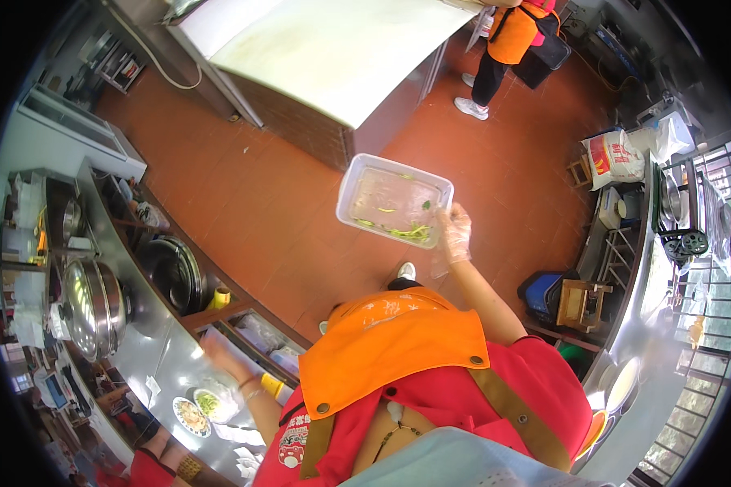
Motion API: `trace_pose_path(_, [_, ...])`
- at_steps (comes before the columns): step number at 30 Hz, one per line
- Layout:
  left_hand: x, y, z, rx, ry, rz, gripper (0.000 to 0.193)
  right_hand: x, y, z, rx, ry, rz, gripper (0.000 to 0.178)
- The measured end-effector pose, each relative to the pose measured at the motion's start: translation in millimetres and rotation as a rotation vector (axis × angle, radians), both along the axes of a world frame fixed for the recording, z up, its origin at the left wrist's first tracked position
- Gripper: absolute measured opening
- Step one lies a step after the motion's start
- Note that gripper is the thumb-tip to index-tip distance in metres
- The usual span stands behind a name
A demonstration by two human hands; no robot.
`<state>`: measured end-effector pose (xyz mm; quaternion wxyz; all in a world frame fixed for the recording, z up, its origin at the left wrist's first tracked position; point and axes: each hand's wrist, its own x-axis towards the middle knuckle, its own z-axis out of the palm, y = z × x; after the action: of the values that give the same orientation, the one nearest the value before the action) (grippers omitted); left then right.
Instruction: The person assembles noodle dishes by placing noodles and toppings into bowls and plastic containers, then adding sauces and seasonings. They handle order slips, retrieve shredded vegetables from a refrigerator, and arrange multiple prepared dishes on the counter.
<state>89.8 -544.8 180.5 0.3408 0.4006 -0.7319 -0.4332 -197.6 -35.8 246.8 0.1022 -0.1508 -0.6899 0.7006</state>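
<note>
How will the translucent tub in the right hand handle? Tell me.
The translucent tub is probably light for its size: the right hand alone holds it by one side. Its rectangular rim shows no obvious sag, so it is likely fairly stiff. The loose green scraps inside would probably slide if it tilts.

Floor (292,260) is red-brown tile, big white-topped table (325,57) standing on it at top centre, darker panels on its sides. Left steel worktop (161,345) has open shelves (219,314) underneath; right steel worktop (628,341) curves along a barred window (711,390), bright daylight behind the bars, wooden stool (583,304) just beside that worktop.
</note>
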Motion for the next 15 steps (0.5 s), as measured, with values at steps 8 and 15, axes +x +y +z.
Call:
trace_pose_path(8, [-318.5, 330.9, 83.9, 1.308, 0.116, -0.988, 0.074, -99.2, 44.0, 47.2, -0.145, -0.093, 0.128, 0.007])
trace_pose_path(15, [-502.7, 394.7, 42.6, 0.946, -0.367, -1.579, 0.074, -240.4, 166.2, 20.2, -0.296, -0.037, -0.230, 0.011])
